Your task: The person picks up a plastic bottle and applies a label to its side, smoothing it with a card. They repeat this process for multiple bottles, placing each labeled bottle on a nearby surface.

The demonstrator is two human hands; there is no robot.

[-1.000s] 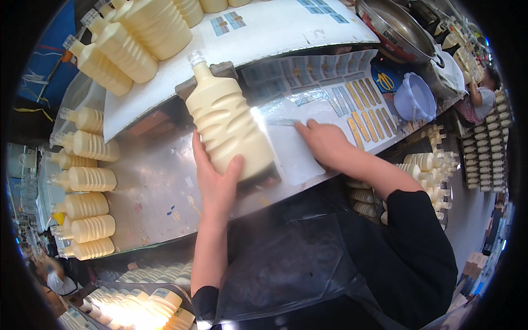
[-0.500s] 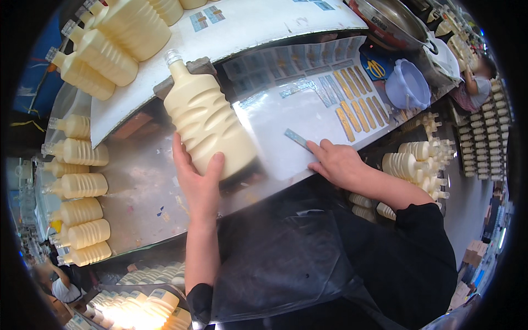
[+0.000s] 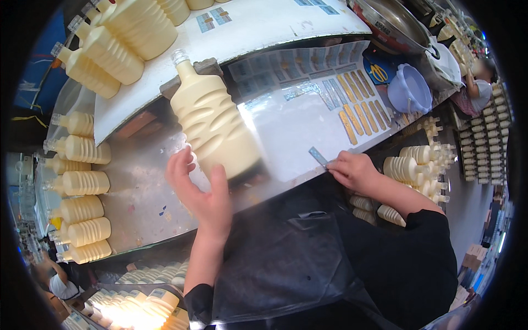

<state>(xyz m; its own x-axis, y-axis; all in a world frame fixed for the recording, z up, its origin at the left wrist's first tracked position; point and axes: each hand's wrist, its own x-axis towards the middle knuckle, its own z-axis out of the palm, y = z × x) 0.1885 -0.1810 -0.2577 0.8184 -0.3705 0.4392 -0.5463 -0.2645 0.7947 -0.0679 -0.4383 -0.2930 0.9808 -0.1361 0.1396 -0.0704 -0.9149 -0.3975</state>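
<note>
Right hand [image 3: 355, 170] pinching a slim blue strip [image 3: 317, 155]
My left hand [image 3: 207, 201], fingers parted, is beside a dimpled cream plastic bottle [image 3: 212, 118].

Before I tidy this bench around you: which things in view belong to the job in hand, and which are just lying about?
Belongs to the job:
large cream bottle, by the open left hand
narrow blue strip, pinched in the right hand
gold strips on the white sheet, probably

Apparently just lying about:
yellow scissors
lavender bucket
metal pan

Blue strip label [image 3: 317, 155], gold labels [image 3: 347, 127] on sheet [image 3: 283, 146], text unreadable
</note>
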